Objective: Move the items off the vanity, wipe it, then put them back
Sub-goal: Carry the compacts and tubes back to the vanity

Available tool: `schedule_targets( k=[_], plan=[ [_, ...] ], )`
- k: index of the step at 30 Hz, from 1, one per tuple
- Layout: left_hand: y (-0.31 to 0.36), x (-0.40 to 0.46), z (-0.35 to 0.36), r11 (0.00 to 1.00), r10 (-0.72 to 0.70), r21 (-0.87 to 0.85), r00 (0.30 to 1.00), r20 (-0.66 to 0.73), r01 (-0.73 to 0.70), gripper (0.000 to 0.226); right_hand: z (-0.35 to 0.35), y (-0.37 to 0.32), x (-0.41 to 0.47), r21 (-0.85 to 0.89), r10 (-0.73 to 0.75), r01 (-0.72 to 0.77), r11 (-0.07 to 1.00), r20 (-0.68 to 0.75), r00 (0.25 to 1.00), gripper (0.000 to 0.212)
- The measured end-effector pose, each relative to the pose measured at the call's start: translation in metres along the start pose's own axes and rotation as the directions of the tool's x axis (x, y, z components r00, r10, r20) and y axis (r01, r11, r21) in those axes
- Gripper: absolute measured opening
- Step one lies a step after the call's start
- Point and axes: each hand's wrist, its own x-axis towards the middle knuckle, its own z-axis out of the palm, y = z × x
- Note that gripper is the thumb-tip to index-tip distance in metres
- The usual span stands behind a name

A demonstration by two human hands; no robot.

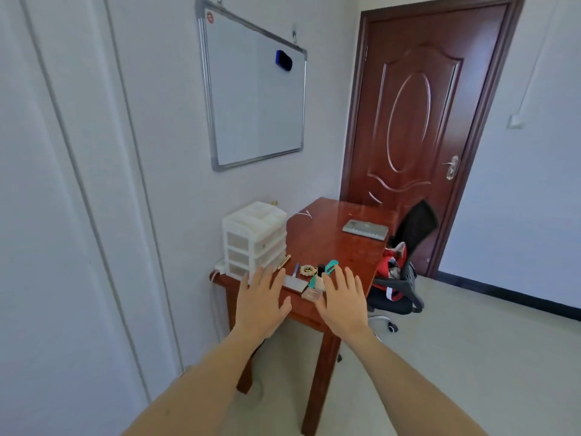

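– Where are the hands?
– The left hand (262,298) and right hand (344,302) are spread flat, holding nothing.
– And the things?
– On the table (333,243): white drawers (254,239), a bottle (316,286), a teal clip (330,267).

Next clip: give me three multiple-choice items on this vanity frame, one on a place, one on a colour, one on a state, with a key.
1. Where does the white drawer unit stand?
A. On the vanity, against the wall
B. On the chair
C. On the floor

2. What colour is the eraser on the whiteboard?
A. Red
B. Blue
C. Yellow

3. How are the left hand and right hand?
A. Each gripping an item
B. Both in fists
C. Both open, fingers spread

Key: 1 A, it sits at the vanity's wall edge; 2 B, a dark blue block; 3 C, straight fingers, nothing held.
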Motion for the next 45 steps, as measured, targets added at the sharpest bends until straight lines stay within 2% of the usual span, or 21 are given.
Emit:
schedule_targets(
  k=[7,12,17,20,23,25,27,32,38,41,45],
  plan=[
    [-0.025,0.085,0.078,0.985,0.168,0.032,0.981,0.098,-0.172,0.06,0.075,0.014,0.06,-0.052,0.148,-0.141,0.989,0.155,0.977,0.053],
    [-0.037,0.128,0.138,0.974,0.225,-0.045,0.953,0.202,-0.22,0.055,0.124,0.015,0.083,-0.026,0.203,-0.204,0.979,0.279,0.938,0.052],
    [-0.048,0.174,0.201,0.954,0.299,-0.111,0.926,0.231,-0.28,0.049,0.195,0.026,0.102,0.041,0.091,-0.113,0.993,0.357,0.93,0.053],
    [-0.057,0.201,0.233,0.943,0.328,-0.163,0.889,0.32,-0.29,0.05,0.239,0.032,0.12,0.061,0.03,-0.058,0.996,0.385,0.922,0.057],
    [-0.063,0.23,0.252,0.928,0.369,-0.14,0.81,0.456,-0.344,0.055,0.277,0.036,0.139,0.031,-0.04,0.03,0.999,0.448,0.893,0.055],
    [-0.064,0.251,0.264,0.925,0.374,-0.138,0.791,0.483,-0.353,0.055,0.295,0.039,0.149,0.003,-0.06,0.066,0.998,0.46,0.886,0.053],
    [-0.066,0.269,0.277,0.919,0.388,-0.149,0.769,0.508,-0.366,0.056,0.307,0.04,0.156,0.03,-0.046,0.035,0.999,0.48,0.876,0.054],
    [-0.07,0.304,0.309,0.877,0.45,-0.136,0.688,0.569,-0.461,0.069,0.327,0.041,0.156,0.045,-0.04,0.023,0.999,0.42,0.906,0.056],
    [-0.071,0.325,0.331,0.755,0.567,-0.098,0.571,0.593,-0.648,0.072,0.326,0.041,0.137,0.025,-0.039,0.031,0.999,0.454,0.89,0.045],
    [-0.071,0.328,0.334,0.724,0.613,-0.107,0.565,0.552,-0.681,0.072,0.319,0.044,0.137,0.005,0.015,-0.019,1.0,0.468,0.884,0.041],
    [-0.069,0.327,0.332,0.714,0.629,-0.104,0.571,0.527,-0.692,0.084,0.319,0.045,0.14,-0.023,0.075,-0.074,0.997,0.503,0.861,0.05]
  ],
)
